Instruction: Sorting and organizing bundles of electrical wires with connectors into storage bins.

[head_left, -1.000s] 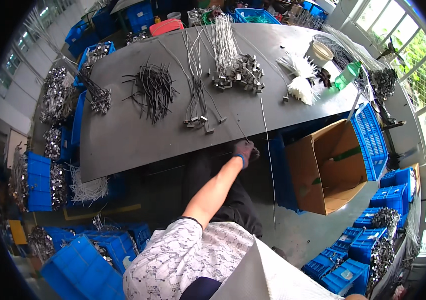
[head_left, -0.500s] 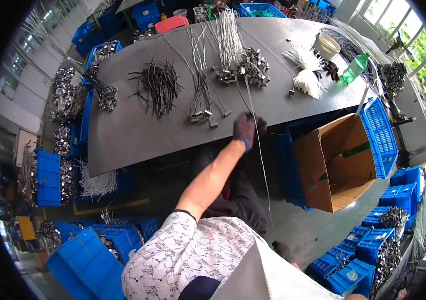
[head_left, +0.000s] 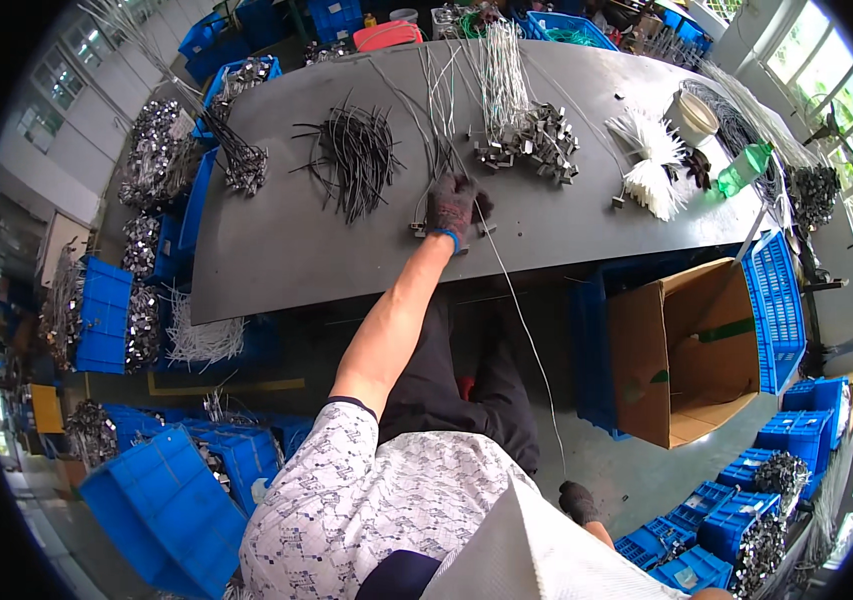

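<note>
My left hand (head_left: 453,206), in a dark knit glove with a blue cuff, is closed over thin cables with metal blocks (head_left: 487,228) at their ends, near the table's middle; the fingertips are partly hidden. One long pale cable (head_left: 518,305) runs from it past the table edge down to my right hand (head_left: 578,502). That hand, gloved too, hangs low at my right side, curled at the cable's end. Beyond the left hand lie a pile of metal blocks (head_left: 536,143) with pale cables (head_left: 503,75) and a heap of short black strips (head_left: 354,160).
White ties (head_left: 649,160), a pale bowl (head_left: 696,115) and a green bottle (head_left: 746,170) lie on the right of the grey table (head_left: 286,265). An open cardboard box (head_left: 641,360) stands in a blue crate (head_left: 776,310) at the right. More blue crates (head_left: 161,505) surround me.
My left hand has moved left and away from me, from the table's front edge onto the cables with blocks. The view has shifted slightly; the long cable still trails down toward my right hand.
</note>
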A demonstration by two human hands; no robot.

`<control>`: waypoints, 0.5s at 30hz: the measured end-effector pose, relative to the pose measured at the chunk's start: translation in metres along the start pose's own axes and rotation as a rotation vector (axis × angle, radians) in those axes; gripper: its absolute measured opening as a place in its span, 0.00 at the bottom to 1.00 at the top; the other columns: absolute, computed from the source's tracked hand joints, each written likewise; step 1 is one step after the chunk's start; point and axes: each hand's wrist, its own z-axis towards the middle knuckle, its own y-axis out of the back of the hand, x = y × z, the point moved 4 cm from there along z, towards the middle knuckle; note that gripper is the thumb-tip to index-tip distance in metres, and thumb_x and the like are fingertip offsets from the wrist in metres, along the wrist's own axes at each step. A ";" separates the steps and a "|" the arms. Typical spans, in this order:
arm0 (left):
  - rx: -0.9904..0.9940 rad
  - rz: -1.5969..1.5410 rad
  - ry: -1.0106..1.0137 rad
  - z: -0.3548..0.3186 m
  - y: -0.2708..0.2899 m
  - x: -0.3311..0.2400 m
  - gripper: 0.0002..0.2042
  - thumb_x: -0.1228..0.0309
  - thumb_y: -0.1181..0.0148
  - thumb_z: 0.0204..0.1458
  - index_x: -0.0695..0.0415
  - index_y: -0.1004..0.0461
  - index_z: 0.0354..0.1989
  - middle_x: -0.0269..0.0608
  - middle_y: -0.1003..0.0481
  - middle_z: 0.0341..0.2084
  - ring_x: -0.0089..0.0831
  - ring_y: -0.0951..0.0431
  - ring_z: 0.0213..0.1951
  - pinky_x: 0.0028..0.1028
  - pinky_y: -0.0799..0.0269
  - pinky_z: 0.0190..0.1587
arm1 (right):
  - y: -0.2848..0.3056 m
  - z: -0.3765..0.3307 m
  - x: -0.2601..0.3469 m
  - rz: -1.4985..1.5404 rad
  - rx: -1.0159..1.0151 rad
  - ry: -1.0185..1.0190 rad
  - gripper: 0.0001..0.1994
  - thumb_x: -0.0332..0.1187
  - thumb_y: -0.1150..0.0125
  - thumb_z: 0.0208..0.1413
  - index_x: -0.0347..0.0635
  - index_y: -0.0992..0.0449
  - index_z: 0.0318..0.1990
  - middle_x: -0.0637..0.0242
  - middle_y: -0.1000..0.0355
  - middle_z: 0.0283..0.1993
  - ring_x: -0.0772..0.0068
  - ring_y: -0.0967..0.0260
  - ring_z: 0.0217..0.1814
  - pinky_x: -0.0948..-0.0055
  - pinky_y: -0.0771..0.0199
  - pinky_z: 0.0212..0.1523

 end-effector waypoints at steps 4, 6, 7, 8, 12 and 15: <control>0.374 -0.009 0.273 -0.011 0.029 0.092 0.09 0.70 0.34 0.56 0.59 0.24 0.41 0.40 0.21 0.36 0.28 0.18 0.34 0.30 0.19 0.40 | 0.011 0.009 0.019 0.009 0.008 0.010 0.17 0.32 0.43 0.54 0.47 0.21 0.52 0.51 0.23 0.52 0.48 0.26 0.57 0.56 0.25 0.55; 0.519 0.125 0.337 -0.054 0.004 0.129 0.10 0.66 0.33 0.55 0.58 0.22 0.40 0.36 0.22 0.32 0.25 0.22 0.31 0.27 0.24 0.36 | 0.018 0.017 0.027 0.052 -0.042 0.021 0.17 0.32 0.44 0.55 0.47 0.21 0.53 0.51 0.23 0.53 0.47 0.26 0.57 0.55 0.26 0.56; 0.564 0.166 0.455 -0.082 -0.022 0.125 0.11 0.62 0.34 0.55 0.58 0.20 0.37 0.33 0.22 0.25 0.23 0.24 0.27 0.26 0.28 0.32 | 0.017 0.016 0.030 0.102 -0.088 0.022 0.17 0.32 0.46 0.57 0.48 0.22 0.54 0.51 0.23 0.53 0.47 0.26 0.57 0.55 0.26 0.57; 0.495 0.223 0.378 -0.083 -0.017 0.124 0.13 0.60 0.35 0.56 0.59 0.19 0.35 0.32 0.22 0.24 0.22 0.25 0.27 0.25 0.29 0.30 | 0.026 0.023 0.039 0.101 -0.079 0.036 0.17 0.32 0.46 0.57 0.48 0.22 0.54 0.51 0.23 0.53 0.47 0.26 0.57 0.55 0.26 0.57; 0.097 0.230 0.019 -0.066 -0.020 0.080 0.15 0.58 0.36 0.57 0.60 0.19 0.32 0.37 0.22 0.21 0.23 0.26 0.26 0.30 0.30 0.31 | 0.046 0.049 0.044 -0.005 -0.111 0.188 0.13 0.34 0.46 0.60 0.44 0.21 0.49 0.48 0.22 0.49 0.44 0.25 0.53 0.54 0.25 0.52; 0.099 0.512 -0.121 -0.083 -0.032 0.073 0.15 0.59 0.37 0.57 0.61 0.20 0.33 0.44 0.22 0.21 0.26 0.25 0.26 0.31 0.30 0.32 | 0.141 0.067 0.143 0.388 -0.530 0.436 0.14 0.42 0.44 0.64 0.39 0.22 0.43 0.44 0.24 0.38 0.42 0.24 0.43 0.51 0.28 0.39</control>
